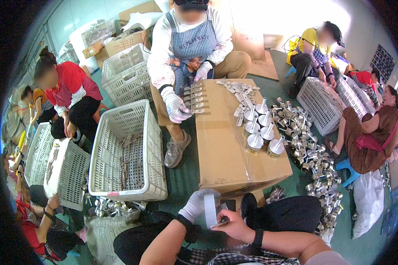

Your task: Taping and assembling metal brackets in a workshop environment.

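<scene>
peeling a white strip over the lap

holding a white strip (210,210) upright, the left hand (198,204), in a white glove, closes its fingers around the strip's lower part, low in the view, just in front of the near edge of a cardboard box (234,145). the bare right hand (234,225) sits just beside it, thumb and forefinger pinched together on a small thin piece that touches the strip's lower end; what that piece is cannot be told. both hands hover above the person's dark-trousered lap.

on the box top stand several round metal cups with handles (261,132), grouped near the right edge, and a row of flat metal clips (194,99) lies at the far left corner. across the box sits a co-worker in a checked apron, one gloved hand (176,108) resting on the clips. to the right of the box a heap of small metal parts (316,163) covers the green floor. to the left stands a white plastic crate (128,150) with a few metal pieces inside, and more crates and seated people lie beyond.
</scene>
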Demonstrator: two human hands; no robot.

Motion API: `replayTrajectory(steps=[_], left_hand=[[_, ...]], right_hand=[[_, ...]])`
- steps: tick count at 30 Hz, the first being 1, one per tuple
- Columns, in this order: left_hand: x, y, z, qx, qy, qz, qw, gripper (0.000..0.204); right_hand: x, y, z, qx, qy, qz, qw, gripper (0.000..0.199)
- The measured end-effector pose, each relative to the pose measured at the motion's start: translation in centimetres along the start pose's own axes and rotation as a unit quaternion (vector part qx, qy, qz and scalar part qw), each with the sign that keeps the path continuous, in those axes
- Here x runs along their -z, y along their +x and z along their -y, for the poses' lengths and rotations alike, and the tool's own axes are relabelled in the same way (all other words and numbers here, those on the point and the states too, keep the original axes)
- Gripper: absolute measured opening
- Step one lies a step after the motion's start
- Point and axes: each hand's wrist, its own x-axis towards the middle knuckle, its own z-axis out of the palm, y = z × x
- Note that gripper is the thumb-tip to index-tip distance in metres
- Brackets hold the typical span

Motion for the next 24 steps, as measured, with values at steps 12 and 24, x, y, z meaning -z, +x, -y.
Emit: replayTrajectory(steps=[12,24], left_hand=[[-0.4,0.1,-0.1,-0.028,0.043,-0.011,0.999,0.017],[-0.7,-0.1,-0.1,-0.004,0.030,-0.016,0.999,0.016]], right_hand=[[-0.2,0.4,-0.8,-0.002,0.028,-0.005,1.000,0.028],[-0.2,0.1,-1.0,0.014,0.010,-0.010,1.000,0.029]])
